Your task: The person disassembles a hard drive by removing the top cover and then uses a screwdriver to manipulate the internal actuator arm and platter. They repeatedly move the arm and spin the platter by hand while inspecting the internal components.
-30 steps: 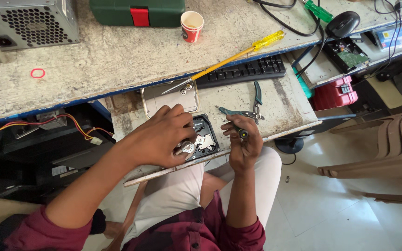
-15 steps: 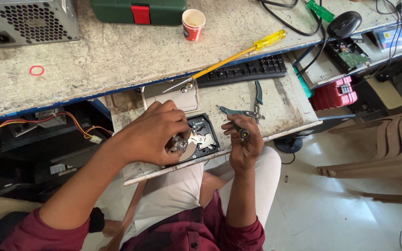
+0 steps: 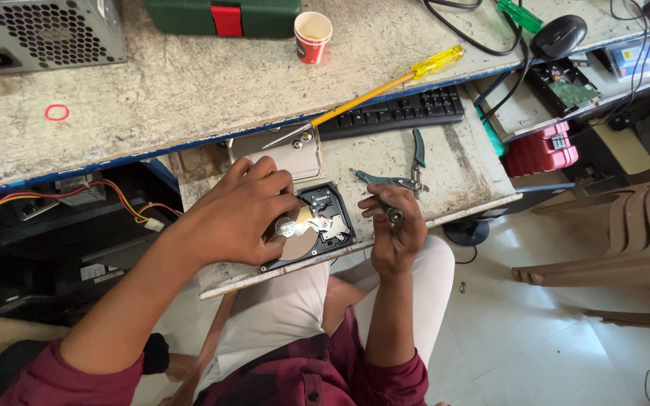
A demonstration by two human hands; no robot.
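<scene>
An opened hard drive [image 3: 317, 225] lies on the pull-out shelf [image 3: 468, 173] below the workbench [image 3: 189, 83], its shiny platter exposed. The left hand [image 3: 242, 214] rests over the drive from its nine o'clock side, fingers curled down on the platter's edge and hub. The right hand [image 3: 394, 229], at the drive's three o'clock and just beside it, is closed around a small dark tool [image 3: 393, 214], its tip showing above the fingers. At the drive's twelve o'clock lies its metal cover [image 3: 287, 154], with the tip of a yellow-handled screwdriver [image 3: 385, 86] resting on it. Green-handled pliers [image 3: 408, 169] lie at the right hand's twelve o'clock. A black keyboard [image 3: 396, 113] sits beyond them, and a paper cup [image 3: 313, 36] stands on the workbench.
</scene>
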